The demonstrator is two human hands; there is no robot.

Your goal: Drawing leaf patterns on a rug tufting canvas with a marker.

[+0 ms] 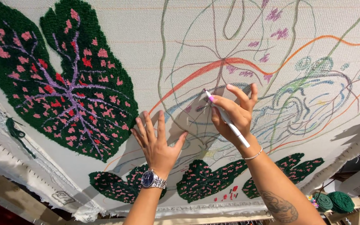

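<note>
Fingers of my left hand [157, 143] are spread wide and flat against the stretched canvas [146, 54], holding nothing, palm pressed to the cloth just below the drawn outline. On that wrist I see a silver wristwatch [151, 180] with a dark face. Beside it, my right hand [235, 111] pinches a white marker [226, 118] with a pink tip between thumb and curled fingers; the tip touches the canvas where the sketched lines of a big leaf outline [230, 46] run together, near an orange drawn line [196, 75]. A thin beaded bracelet [253, 156] circles the right wrist, and a dark tattoo [279, 206] shows on the forearm.

Left of my hands, a large tufted leaf [59, 79] sits finished in dark green yarn with pink spots and lilac veins. Below my hands, three smaller tufted leaves [207, 179] in the same green and pink lie along the lower part of the canvas; my left wrist covers part of one. At the lower right corner, well apart from the hands, two balls of green yarn [334, 202] rest on a wooden frame [355, 204]. A loose green strand [15, 131] hangs at the frayed left edge of the cloth.
</note>
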